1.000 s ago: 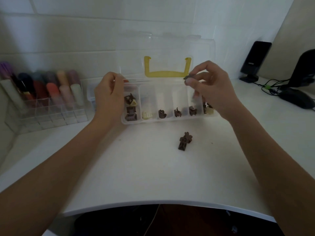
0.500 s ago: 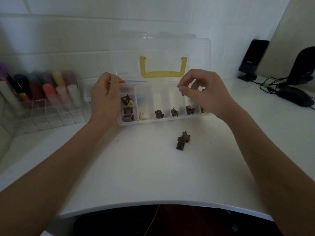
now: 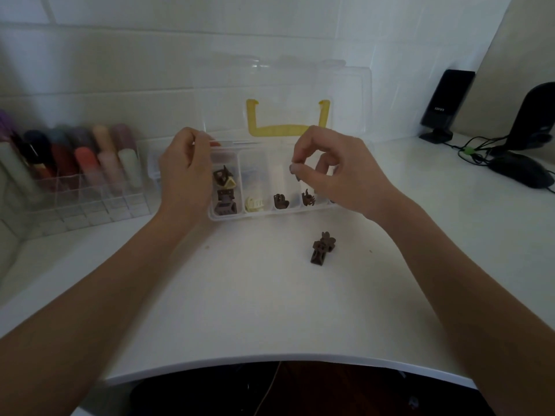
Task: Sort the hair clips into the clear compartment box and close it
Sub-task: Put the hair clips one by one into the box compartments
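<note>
- Far off to the left of your left fingers, a clear acrylic organizer [image 3: 75, 202] stands against the wall, its slots filled with upright tubes [image 3: 90, 163] in purple, red, coral, pink and pale tones.
- Your left hand [image 3: 186, 172] sits at the left end of the clear compartment box [image 3: 270, 214]. Its fingers are curled over the back left corner and seem to grip the rim there, though the fingertips are hidden behind the hand.
- Just right of those fingers, the first compartment holds a stack of dark brown clips [image 3: 224, 202] with a cream one [image 3: 229, 183] among them.
- Between your two hands, the next compartments each hold one clip at the near end: a cream claw clip [image 3: 253, 203], then a brown claw clip [image 3: 280, 201], then another brown clip [image 3: 307, 198] directly below your right fingertips.
- Behind both hands, the clear lid [image 3: 285, 94] stands open and upright against the tiled wall, with a yellow handle [image 3: 286, 121] on it.
- Your right hand [image 3: 339, 178] hovers over the right half of the box. Thumb and forefinger are pinched on a small dark clip [image 3: 297, 175], mostly hidden by them; the other fingers are curled loosely.
- Below that hand, nearer you on the white desk [image 3: 240, 295], two dark brown clips [image 3: 322, 249] lie touching, outside the box.
- Well right of your right fingers stand a black speaker [image 3: 447, 103], cables [image 3: 468, 151] and a black mouse [image 3: 522, 172].
</note>
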A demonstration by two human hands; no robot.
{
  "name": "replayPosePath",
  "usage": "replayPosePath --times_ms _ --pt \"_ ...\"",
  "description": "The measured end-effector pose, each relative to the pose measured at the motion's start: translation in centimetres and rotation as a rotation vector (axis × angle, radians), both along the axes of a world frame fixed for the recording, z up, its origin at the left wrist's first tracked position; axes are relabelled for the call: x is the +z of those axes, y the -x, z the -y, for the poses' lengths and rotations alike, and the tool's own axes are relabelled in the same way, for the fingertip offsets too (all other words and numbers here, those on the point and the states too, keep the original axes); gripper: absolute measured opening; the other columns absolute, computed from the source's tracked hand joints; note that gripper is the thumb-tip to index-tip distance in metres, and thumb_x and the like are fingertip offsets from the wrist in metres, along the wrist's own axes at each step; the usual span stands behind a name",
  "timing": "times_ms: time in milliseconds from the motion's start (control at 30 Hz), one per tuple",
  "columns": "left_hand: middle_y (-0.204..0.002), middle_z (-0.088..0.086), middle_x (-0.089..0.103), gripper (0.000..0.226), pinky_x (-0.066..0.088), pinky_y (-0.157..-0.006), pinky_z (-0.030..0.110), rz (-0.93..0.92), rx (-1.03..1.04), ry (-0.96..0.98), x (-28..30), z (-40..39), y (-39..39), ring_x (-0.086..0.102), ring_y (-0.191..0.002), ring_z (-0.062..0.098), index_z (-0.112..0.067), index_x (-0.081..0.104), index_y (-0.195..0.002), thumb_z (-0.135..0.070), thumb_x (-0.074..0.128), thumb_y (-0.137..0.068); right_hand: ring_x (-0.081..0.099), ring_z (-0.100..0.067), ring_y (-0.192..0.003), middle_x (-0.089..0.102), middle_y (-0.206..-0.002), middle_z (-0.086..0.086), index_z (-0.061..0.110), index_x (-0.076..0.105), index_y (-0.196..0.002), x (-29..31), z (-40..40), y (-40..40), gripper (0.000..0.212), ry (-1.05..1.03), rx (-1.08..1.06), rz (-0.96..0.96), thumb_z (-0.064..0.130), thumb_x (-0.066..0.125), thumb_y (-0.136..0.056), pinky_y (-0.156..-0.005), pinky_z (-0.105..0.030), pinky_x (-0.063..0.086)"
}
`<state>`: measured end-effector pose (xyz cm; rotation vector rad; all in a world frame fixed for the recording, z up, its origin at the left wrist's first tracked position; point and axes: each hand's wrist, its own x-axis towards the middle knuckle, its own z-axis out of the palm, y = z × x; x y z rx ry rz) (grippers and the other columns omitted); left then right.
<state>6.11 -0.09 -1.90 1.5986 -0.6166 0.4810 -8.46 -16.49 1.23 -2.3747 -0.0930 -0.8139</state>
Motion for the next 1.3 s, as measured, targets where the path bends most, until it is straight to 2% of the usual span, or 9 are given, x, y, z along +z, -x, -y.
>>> replayPosePath --times_ms 200,467,533,600,733,867,967,1167,1300 --pt "-0.073 -0.015 0.057 0.021 0.036 -0.064 0.002 0.007 0.002 -0.013 0.1 0.0 0.0 0.051 -0.064 -0.015 -0.01 0.055 -0.08 -0.015 0.04 -0.095 0.06 -0.021 -0.056 0.068 -0.088 0.012 0.02 0.061 -0.085 -0.5 -0.9 -0.5 0.006 0.073 -0.024 0.008 0.021 0.067 -0.085 -0.059 -0.034 0.052" --pt "-0.072 -0.015 0.056 0.021 0.036 -0.063 0.004 0.014 -0.002 -0.013 0.0 -0.1 0.1 0.05 -0.063 -0.011 -0.01 0.053 -0.079 -0.016 0.039 -0.095 0.065 -0.026 -0.056 0.069 -0.091 0.011 0.02 0.06 -0.084 0.2 -0.9 -0.2 0.008 -0.134 -0.064 0.168 0.019 0.067 -0.084 -0.051 -0.045 0.054" --pt "-0.072 -0.015 0.055 0.021 0.036 -0.063 0.004 0.026 -0.002 -0.02 0.0 0.0 0.3 0.049 -0.063 -0.013 -0.01 0.052 -0.079 -0.016 0.039 -0.095 0.068 -0.024 -0.062 0.072 -0.091 0.009 0.022 0.059 -0.085 0.0 -2.1 -0.4 0.008 -0.161 -0.001 0.22 0.023 0.067 -0.085 -0.05 -0.038 0.055" --pt "-0.072 -0.015 0.056 0.021 0.036 -0.063 0.004 0.028 0.0 -0.017 -0.1 0.1 0.4 0.05 -0.064 -0.012 -0.01 0.052 -0.079 -0.016 0.039 -0.095 0.068 -0.012 -0.076 0.073 -0.089 0.009 0.022 0.06 -0.087 -0.7 -3.5 -0.8 0.011 -0.022 0.024 0.204 0.031 0.066 -0.084 -0.055 -0.021 0.047" --pt "-0.073 -0.014 0.057 0.022 0.038 -0.066 0.01 0.028 -0.016 -0.014 -0.1 0.1 0.3 0.052 -0.069 -0.002 -0.011 0.053 -0.081 -0.019 0.038 -0.095 0.052 -0.016 -0.103 0.068 -0.107 0.009 0.021 0.065 -0.092 -3.1 -4.6 -2.0 0.017 0.428 -0.076 0.173 0.031 0.069 -0.079 -0.08 -0.032 0.034" --pt "-0.072 -0.015 0.055 0.021 0.036 -0.062 0.004 0.033 -0.005 -0.025 0.0 0.0 0.5 0.05 -0.064 -0.009 -0.01 0.052 -0.08 -0.016 0.038 -0.096 0.053 -0.019 -0.103 0.065 -0.111 0.005 0.02 0.068 -0.085 -2.1 -3.8 -1.7 0.009 0.428 -0.15 0.293 0.027 0.07 -0.078 -0.082 -0.035 0.038" --pt "-0.073 -0.014 0.056 0.021 0.035 -0.061 0.002 0.031 0.008 -0.032 0.0 0.1 0.6 0.05 -0.063 -0.013 -0.01 0.051 -0.08 -0.016 0.038 -0.096 0.05 -0.021 -0.109 0.062 -0.117 0.004 0.024 0.072 -0.079 -2.1 -3.3 -1.6 0.006 0.515 -0.175 0.17 0.029 0.068 -0.078 -0.082 -0.032 0.033" --pt "-0.073 -0.013 0.056 0.021 0.036 -0.062 0.002 0.029 0.008 -0.024 0.0 0.1 0.5 0.05 -0.063 -0.015 -0.01 0.051 -0.08 -0.015 0.038 -0.095 0.048 -0.023 -0.114 0.059 -0.126 0.001 0.023 0.072 -0.075 -2.1 -3.7 -1.4 0.019 0.544 -0.068 0.123 0.016 0.054 -0.078 -0.082 -0.036 0.036" --pt "-0.074 -0.011 0.057 0.021 0.035 -0.062 0.003 0.034 0.013 -0.026 -0.1 0.1 0.3 0.05 -0.063 -0.014 -0.011 0.053 -0.08 -0.016 0.039 -0.094 0.042 -0.021 -0.128 0.052 -0.139 0.002 0.024 0.075 -0.077 -3.0 -3.4 -1.6 0.035 0.734 -0.106 0.01 0.029 0.041 -0.079 -0.093 -0.038 0.027"
